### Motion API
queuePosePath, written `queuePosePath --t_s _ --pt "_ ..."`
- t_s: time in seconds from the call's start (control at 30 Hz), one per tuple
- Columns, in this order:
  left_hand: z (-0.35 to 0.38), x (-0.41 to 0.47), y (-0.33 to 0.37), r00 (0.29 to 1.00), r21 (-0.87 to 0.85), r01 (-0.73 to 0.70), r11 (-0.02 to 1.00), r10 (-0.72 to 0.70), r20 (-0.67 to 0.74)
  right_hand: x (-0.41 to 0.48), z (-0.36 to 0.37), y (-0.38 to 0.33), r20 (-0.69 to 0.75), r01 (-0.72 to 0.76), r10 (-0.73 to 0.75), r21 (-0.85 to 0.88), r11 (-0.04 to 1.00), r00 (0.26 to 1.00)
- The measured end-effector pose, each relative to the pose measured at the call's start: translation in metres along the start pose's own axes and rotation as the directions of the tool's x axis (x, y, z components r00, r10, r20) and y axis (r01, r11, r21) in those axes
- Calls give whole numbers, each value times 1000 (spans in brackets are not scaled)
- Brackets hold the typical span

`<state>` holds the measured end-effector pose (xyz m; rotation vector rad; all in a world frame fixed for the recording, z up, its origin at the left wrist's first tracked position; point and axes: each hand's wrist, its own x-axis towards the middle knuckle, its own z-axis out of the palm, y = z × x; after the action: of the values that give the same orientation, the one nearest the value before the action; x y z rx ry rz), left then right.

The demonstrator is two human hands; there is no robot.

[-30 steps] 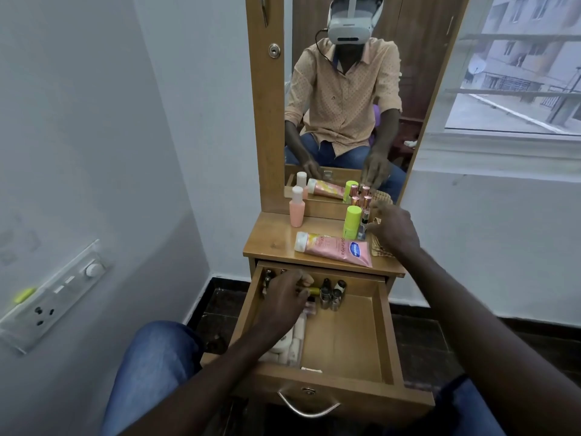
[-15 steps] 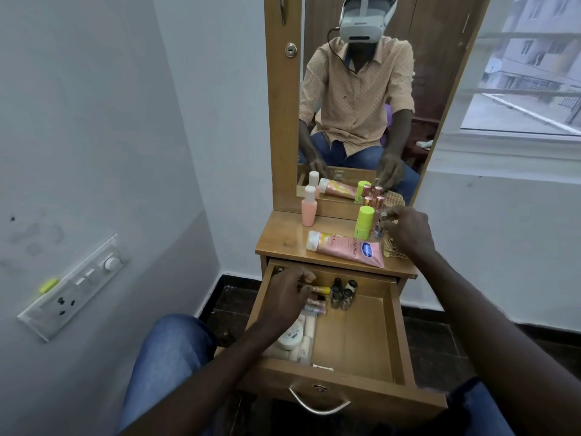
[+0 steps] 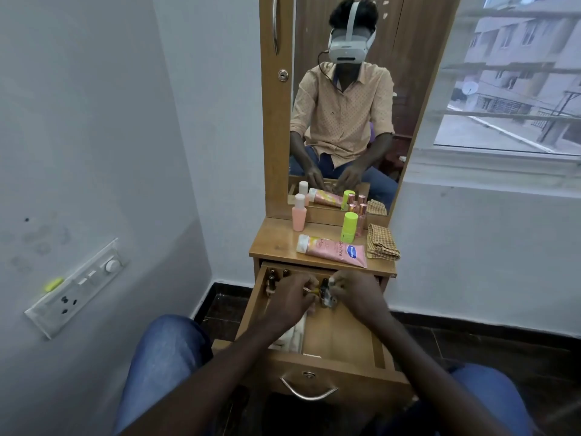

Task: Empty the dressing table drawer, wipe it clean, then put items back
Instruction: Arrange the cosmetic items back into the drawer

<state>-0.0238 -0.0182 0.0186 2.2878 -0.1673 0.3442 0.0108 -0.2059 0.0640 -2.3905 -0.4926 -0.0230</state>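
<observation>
The wooden drawer (image 3: 342,339) is pulled open below the dressing table top (image 3: 276,243). Both my hands are inside its far end. My left hand (image 3: 290,298) curls over a small yellow-tipped item. My right hand (image 3: 355,291) pinches a small dark bottle (image 3: 325,294) among a cluster of little bottles. More small bottles (image 3: 272,278) stand in the far left corner, and white tubes (image 3: 297,330) lie along the left side, partly hidden by my left arm. On the top lie a pink tube (image 3: 333,250), a pink bottle (image 3: 298,214), a green stick (image 3: 349,227), rose-capped bottles (image 3: 361,215) and a checked cloth (image 3: 382,242).
A mirror (image 3: 345,105) rises behind the table top. A white wall with a switch panel (image 3: 78,284) stands close on the left. A window (image 3: 509,73) and white sill are at the right. The drawer handle (image 3: 309,390) faces my knees (image 3: 163,357).
My right hand has come down from the table top into the drawer, beside my left hand. The left hand stayed at the drawer's far end. The camera tilted upward.
</observation>
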Motion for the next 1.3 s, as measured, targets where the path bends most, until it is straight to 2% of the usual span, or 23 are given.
queuePosePath --t_s 0.23,0.53,0.9,0.97,1.07,1.2,1.3 --pt "22 5 -12 998 85 22 996 -26 49 -5 32 21 -8 33 -34 -66 997 999" --pt "39 13 -13 998 125 34 992 -40 48 -2 50 37 -55 124 -127 -50 991 990" --pt "39 17 -9 997 145 50 988 -59 57 -5 50 37 -123 110 -116 -51 993 986" --pt "34 17 -6 999 133 37 990 -41 24 -6 46 37 -149 100 -104 -36 994 983" --pt "22 19 4 995 97 0 995 10 -100 -3 33 34 -215 121 -129 -49 991 968" --pt "0 48 33 959 121 -97 988 125 -252 19 -8 25 -369 175 -169 -16 984 914" --pt "-10 91 58 946 140 -88 986 127 -297 53 -45 22 -462 150 -137 -9 989 876"
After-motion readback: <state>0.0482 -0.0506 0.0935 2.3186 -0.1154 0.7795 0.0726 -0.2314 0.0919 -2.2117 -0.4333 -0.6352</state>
